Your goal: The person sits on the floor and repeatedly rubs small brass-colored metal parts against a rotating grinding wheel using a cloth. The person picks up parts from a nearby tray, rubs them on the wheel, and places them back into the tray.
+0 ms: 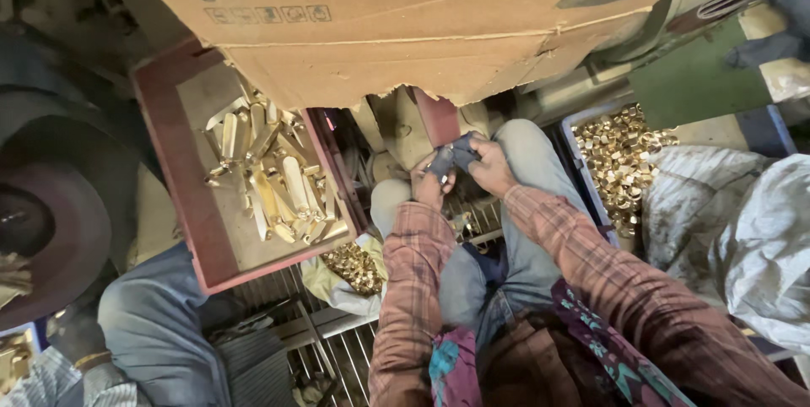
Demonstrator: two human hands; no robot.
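Plaid sleeves (540, 247) lead to left hand (432, 181) and right hand (491, 167), together over the knees, both pinching one dark cloth piece (456, 154). Red tray (181, 179) of brass rods (270, 171) lies well left; crate of brass rings (620, 158) right.

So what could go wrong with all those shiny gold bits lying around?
The red tray of long brass pieces sits tilted beside the person's knee, so a bump might tip them out. Both hands, left and right, are busy with a dark cloth, so neither could catch it. The small brass rings are heaped high in their bin and may spill.
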